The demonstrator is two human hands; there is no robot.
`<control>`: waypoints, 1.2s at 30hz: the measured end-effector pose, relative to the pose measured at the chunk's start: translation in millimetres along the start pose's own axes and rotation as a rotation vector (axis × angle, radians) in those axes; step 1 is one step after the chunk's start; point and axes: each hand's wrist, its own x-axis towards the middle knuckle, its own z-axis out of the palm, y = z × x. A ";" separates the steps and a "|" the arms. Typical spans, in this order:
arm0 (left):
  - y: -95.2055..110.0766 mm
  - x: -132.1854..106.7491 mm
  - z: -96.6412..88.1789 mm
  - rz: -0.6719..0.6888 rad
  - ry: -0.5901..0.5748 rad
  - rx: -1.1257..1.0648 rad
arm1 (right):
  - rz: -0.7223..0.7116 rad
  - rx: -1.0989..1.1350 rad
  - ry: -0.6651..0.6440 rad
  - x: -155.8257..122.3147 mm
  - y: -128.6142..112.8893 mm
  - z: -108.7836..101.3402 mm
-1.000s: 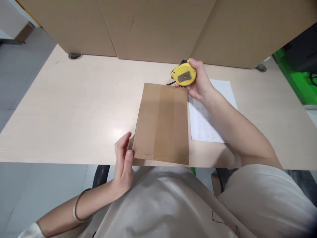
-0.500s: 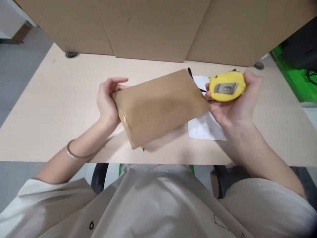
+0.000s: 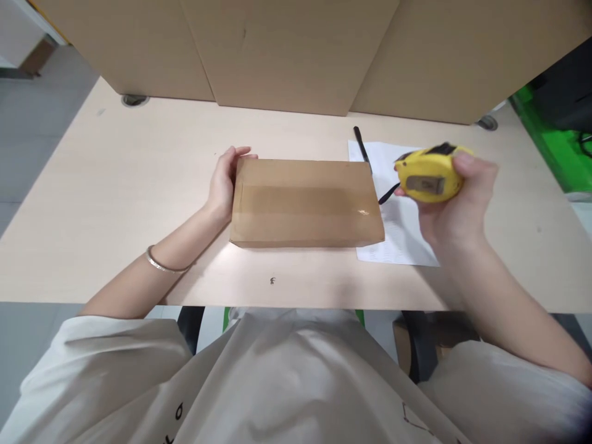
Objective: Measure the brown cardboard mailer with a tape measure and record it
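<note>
A taped brown cardboard box lies flat on the table in front of me, its long side towards me. My left hand is wrapped around the box's left end, fingers bent over the far corner. To the right, my right hand grips a yellow tape measure above the table, apart from the box. No drawn-out blade shows. A thin black piece pokes out between the box and the tape measure; what it belongs to is unclear.
Under the right end of the box lies a printed white sheet, with a black pen across its far left corner. Tall cardboard panels line the back of the pale table. A green surface is beyond its right edge.
The box was tilted and lifted between both hands; now it rests level on the table. My right hand has come off its right end, moving slightly right with the tape measure.
</note>
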 end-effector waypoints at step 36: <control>-6.5 -2.8 -5.3 0.077 -0.097 -0.053 | 0.124 -0.667 -0.956 59.0 -9.6 200.8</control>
